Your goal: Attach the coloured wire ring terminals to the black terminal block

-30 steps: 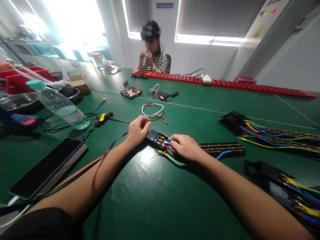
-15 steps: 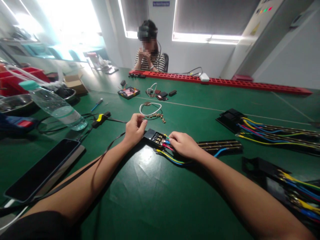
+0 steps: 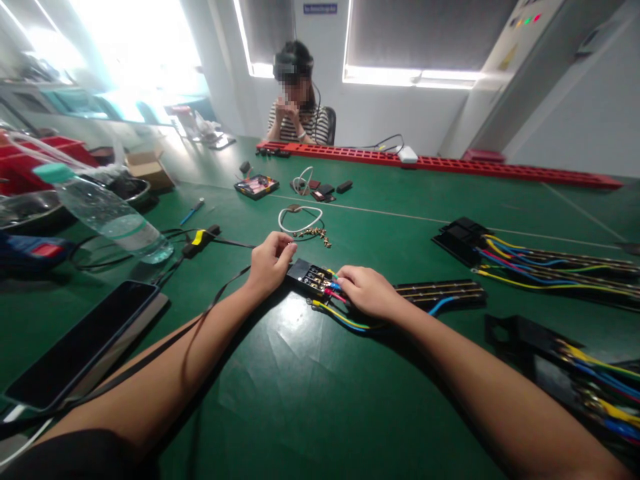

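A black terminal block lies on the green table with brass contacts showing. Coloured wires with ring lugs meet its right end, among them a blue wire, a red wire and a yellow-green wire. My right hand is closed on the yellow-green wire beside the block, its fingertips partly hiding the lugs. Just past the block's left end, my left hand is pinched shut; whatever its fingertips hold is too small to make out. Small brass screws lie scattered beyond the block, near a white cable loop.
Wired black strips lie at right, with another assembly nearer. At left are a phone, a tilted water bottle and a black cord crossing my left arm. A person sits opposite behind a red rail.
My left hand has shifted very slightly downward. The right hand, wires and block look the same; the whole view has drifted slightly.
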{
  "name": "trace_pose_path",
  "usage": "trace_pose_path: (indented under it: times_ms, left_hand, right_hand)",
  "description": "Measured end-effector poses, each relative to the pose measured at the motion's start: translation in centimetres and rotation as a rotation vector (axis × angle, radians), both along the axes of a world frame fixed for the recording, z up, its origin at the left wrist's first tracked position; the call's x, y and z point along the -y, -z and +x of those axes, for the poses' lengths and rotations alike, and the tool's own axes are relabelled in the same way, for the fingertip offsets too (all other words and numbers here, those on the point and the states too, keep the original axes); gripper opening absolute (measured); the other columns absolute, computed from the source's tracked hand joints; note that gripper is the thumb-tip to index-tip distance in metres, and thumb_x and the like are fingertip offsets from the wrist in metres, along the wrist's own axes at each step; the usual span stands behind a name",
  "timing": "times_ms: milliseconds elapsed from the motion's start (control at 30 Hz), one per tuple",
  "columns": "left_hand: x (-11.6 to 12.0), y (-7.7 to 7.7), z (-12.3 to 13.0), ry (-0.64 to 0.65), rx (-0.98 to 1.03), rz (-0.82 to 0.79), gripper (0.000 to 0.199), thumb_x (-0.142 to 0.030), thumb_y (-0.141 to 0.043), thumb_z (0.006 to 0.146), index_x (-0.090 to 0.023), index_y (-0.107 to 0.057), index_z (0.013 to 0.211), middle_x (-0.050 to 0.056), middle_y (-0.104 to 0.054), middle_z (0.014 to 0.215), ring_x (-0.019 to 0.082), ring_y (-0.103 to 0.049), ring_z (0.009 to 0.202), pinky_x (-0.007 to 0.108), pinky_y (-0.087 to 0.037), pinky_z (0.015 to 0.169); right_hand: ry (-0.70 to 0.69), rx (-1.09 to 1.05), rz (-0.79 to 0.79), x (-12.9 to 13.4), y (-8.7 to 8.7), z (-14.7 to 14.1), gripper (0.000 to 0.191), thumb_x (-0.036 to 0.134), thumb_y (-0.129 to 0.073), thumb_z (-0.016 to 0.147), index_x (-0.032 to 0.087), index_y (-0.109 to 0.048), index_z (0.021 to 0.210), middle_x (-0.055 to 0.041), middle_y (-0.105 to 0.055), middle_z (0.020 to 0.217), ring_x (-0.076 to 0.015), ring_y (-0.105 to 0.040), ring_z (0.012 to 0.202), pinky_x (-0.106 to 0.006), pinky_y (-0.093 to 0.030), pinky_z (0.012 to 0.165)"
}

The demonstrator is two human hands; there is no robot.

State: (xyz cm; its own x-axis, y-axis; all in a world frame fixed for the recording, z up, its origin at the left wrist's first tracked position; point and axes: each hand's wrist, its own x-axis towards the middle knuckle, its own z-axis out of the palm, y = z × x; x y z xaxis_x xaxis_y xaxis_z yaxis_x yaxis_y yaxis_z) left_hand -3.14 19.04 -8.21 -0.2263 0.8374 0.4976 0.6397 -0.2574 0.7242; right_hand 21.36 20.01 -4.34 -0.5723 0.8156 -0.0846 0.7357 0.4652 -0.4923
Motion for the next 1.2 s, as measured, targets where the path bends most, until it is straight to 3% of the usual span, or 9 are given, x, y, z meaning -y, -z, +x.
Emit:
trace_pose_path:
  times_ms: [500, 1200]
  left_hand:
    - [0.17, -0.28, -0.09, 0.046, -0.066, 0.013, 0.02, -0.038, -0.061, 0.089, -0.019, -0.066, 0.09, -0.003, -0.063, 0.073, 0.011, -0.054, 0.062, 0.024, -0.043, 0.063]
    - [0.23, -0.26, -0.28, 0.105, -0.041, 0.059, 0.018, -0.033, -0.066, 0.086, -0.018, -0.067, 0.094, -0.002, -0.063, 0.073, 0.011, -0.055, 0.062, 0.023, -0.043, 0.059]
  right_hand:
    - [0.005, -0.008, -0.009, 0.01, 0.01, -0.03, 0.024, 0.034, -0.045, 0.1, 0.021, -0.064, 0.097, -0.005, -0.071, 0.099, -0.0173, -0.061, 0.086, -0.024, -0.033, 0.069]
    - [0.015, 0.011, -0.005, 0.15, 0.04, -0.06, 0.026, 0.035, -0.043, 0.101, 0.02, -0.064, 0.097, -0.0056, -0.07, 0.099, -0.0175, -0.06, 0.085, -0.025, -0.032, 0.068]
